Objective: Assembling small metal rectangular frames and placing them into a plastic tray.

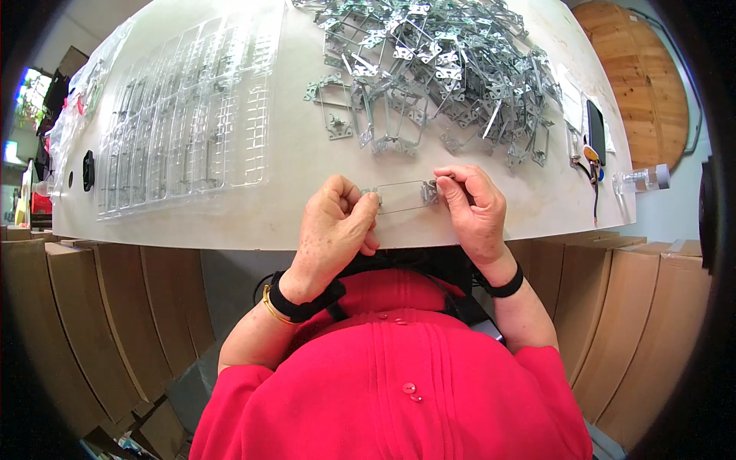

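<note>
Between my hands, just over the near edge of the table, is a small metal frame [402,183] made of two thin parallel rods with a bracket at each end. My left hand [335,222] pinches its left end between thumb and fingers. At the other end, my right hand [475,211] has thumb and forefinger closed by the right bracket; a small dark bit shows at the fingertips, too small to name. Beyond my hands, a similar metal frame [337,126] lies by itself at the left of a large heap of metal frames [452,69].
Clear plastic compartment trays [249,146] holding metal parts cover the table's left side. At the right lie a dark phone [596,132], pliers [591,157] and a clear bottle with a grey cap [642,179]. Cardboard boxes [100,314] stand below the table on both sides.
</note>
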`<action>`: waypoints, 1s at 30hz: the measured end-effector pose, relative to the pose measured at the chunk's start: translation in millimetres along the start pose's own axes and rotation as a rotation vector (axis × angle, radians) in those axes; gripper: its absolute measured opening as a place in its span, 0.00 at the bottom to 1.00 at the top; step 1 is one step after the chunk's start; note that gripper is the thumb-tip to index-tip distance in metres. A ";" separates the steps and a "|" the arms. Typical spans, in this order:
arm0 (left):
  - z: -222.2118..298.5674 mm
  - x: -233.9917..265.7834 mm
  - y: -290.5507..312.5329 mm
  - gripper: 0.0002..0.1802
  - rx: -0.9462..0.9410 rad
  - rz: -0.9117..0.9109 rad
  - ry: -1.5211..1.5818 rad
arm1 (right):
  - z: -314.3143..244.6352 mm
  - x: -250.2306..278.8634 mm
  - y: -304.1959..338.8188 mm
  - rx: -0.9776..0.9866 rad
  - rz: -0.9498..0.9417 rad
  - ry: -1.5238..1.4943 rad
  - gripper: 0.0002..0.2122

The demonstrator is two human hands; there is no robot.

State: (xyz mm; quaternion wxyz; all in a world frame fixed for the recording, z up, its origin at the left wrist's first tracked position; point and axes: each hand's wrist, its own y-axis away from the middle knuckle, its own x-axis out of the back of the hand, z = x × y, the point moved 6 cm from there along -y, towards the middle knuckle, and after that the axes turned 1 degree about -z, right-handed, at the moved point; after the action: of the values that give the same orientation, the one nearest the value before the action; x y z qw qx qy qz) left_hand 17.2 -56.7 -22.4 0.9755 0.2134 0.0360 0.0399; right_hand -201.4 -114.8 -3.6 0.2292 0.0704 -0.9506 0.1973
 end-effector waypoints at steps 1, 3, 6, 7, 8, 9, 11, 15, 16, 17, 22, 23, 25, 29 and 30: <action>-0.6 0.0 -0.9 0.14 0.006 -0.002 0.004 | -0.6 -0.2 -0.4 0.012 0.004 0.003 0.04; -0.1 -0.2 -0.1 0.14 0.001 -0.003 0.003 | 2.8 -0.9 1.4 0.001 0.012 -0.032 0.04; 0.0 -0.1 0.7 0.14 -0.003 -0.004 0.005 | 2.7 0.2 1.3 -0.005 0.005 -0.047 0.04; -0.1 -0.1 0.8 0.14 -0.003 -0.006 0.008 | 1.4 0.3 0.7 0.000 -0.009 -0.025 0.04; -0.1 -0.1 0.9 0.14 -0.003 -0.006 0.007 | 0.2 0.2 -0.7 0.000 -0.009 -0.025 0.04; -0.1 -0.1 0.9 0.14 -0.002 -0.006 0.009 | -3.6 0.1 -2.6 0.044 0.003 0.006 0.04; -0.5 0.0 0.8 0.14 -0.002 -0.006 0.011 | -6.5 0.5 -2.5 0.088 0.016 0.037 0.05; -0.1 0.0 0.7 0.14 -0.001 -0.006 0.010 | 4.5 -0.9 1.3 -0.005 -0.005 -0.037 0.05; 0.0 0.0 0.8 0.14 0.004 -0.007 0.009 | 6.4 -1.0 1.9 -0.010 -0.006 -0.060 0.05; 0.0 0.3 0.8 0.14 0.004 -0.006 0.009 | 7.8 -0.8 2.7 -0.010 -0.006 -0.060 0.05; -2.8 4.5 1.3 0.14 0.007 -0.004 0.089 | 9.0 3.4 6.2 -0.074 0.059 -0.202 0.05; -3.6 4.6 1.4 0.14 0.007 -0.004 0.089 | 8.5 4.3 7.1 -0.074 0.059 -0.202 0.05; -4.9 6.0 1.5 0.13 -0.001 0.016 0.127 | 8.5 3.4 8.3 -0.082 0.010 -0.189 0.05; -6.8 6.5 1.4 0.13 -0.006 0.012 0.151 | 5.5 3.1 7.2 -0.021 -0.001 -0.136 0.04; -6.8 6.6 1.3 0.13 -0.005 0.015 0.151 | 3.9 2.8 6.6 -0.021 -0.013 -0.123 0.04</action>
State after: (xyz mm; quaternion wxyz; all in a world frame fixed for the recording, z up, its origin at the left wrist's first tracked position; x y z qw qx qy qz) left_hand 23.1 -52.2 -28.4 0.9702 0.2076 0.1077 0.0631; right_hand -206.9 -110.6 -7.8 0.1724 0.0863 -0.9644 0.1811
